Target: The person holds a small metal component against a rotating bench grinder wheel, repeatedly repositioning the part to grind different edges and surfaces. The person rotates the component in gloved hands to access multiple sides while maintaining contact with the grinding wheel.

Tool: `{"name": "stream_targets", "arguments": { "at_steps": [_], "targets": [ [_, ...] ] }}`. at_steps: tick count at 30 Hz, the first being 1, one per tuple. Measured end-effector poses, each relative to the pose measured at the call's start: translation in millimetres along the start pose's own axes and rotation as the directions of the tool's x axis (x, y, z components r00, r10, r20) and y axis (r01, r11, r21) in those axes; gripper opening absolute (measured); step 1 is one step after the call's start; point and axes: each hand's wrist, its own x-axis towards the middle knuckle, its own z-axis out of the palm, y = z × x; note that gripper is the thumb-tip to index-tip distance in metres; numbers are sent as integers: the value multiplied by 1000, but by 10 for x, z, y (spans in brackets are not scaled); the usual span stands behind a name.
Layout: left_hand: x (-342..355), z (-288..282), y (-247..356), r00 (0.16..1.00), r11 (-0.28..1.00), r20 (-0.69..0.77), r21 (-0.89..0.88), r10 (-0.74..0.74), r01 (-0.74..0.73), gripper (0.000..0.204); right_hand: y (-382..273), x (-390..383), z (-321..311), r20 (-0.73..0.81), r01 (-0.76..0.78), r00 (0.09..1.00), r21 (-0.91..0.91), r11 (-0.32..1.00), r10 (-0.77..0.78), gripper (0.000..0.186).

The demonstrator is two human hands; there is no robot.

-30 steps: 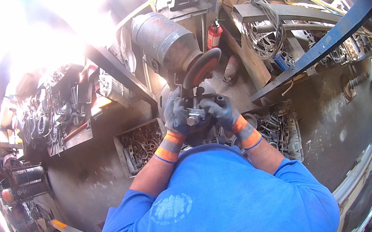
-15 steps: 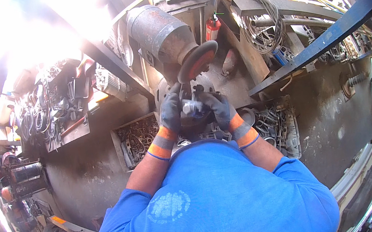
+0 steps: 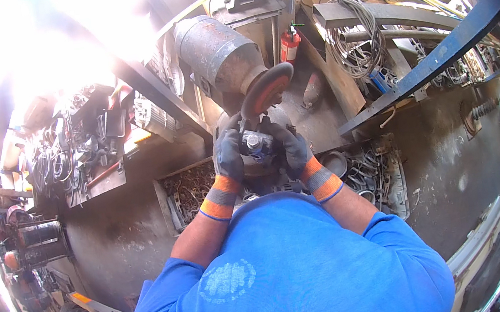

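Both hands wear dark gloves with orange and grey cuffs. Between them they grip a small metal machine part with a shiny bolt-like end; its exact kind is unclear. My left hand is closed on its left side and my right hand on its right. Just beyond the hands is a round dark wheel with a reddish face, mounted on a big grey motor. The part is held close to the wheel's lower edge; whether they touch cannot be made out.
Below the motor, trays of scrap metal parts stand left and right. A red fire extinguisher stands behind the wheel. A blue beam crosses at right, near coiled cable. More hardware lies on a bench at left.
The part has turned in my hands, so its bright bolt-like end now shows sharply where it was blurred before. Both hands stay near the wheel; the view has shifted slightly.
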Motion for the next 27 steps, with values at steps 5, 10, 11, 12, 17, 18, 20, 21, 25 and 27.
{"name": "stream_targets", "arguments": {
  "at_steps": [5, 10, 11, 12, 17, 18, 20, 21, 25, 27],
  "targets": [
    [-11, 128, 185, 1000, 991, -22, 134, -8, 11, 48, 96, 38, 15, 40, -67, 997, 210, 975, 60, 46],
    [-12, 207, 246, 994, 992, -64, 90, -84, 89, 48, 118, 60, 2, 48, -95, 995, 246, 965, 86, 45],
    [-6, 202, 251, 995, 990, -43, 108, -90, 94, 48, 123, 70, -3, 53, -101, 995, 247, 964, 90, 44],
    [4, 188, 254, 995, 987, -22, 125, -96, 98, 49, 122, 75, -4, 57, -107, 994, 249, 963, 95, 44],
    [98, 127, 171, 997, 976, -31, 207, -69, 74, 43, 40, 72, 112, 186, -136, 980, 347, 928, 74, 43],
    [118, 96, 121, 999, 968, -39, 249, -30, 39, 42, 53, 92, 107, 182, -111, 982, 340, 934, 50, 43],
    [141, 37, 50, 999, 948, -46, 319, 11, 4, 41, 53, 101, 109, 249, -186, 964, 393, 901, 90, 43],
    [163, 11, 23, 999, 938, -45, 347, 15, 1, 40, 55, 102, 110, 283, -224, 953, 416, 881, 108, 42],
    [133, 2, 145, 983, 948, 2, 265, -183, 176, 38, 126, 152, 71, 229, -167, 971, 410, 897, 76, 41],
    [170, 14, 109, 984, 939, -9, 298, -180, 174, 38, 213, 229, -29, 259, -176, 963, 419, 891, 68, 40]
  ]
}}
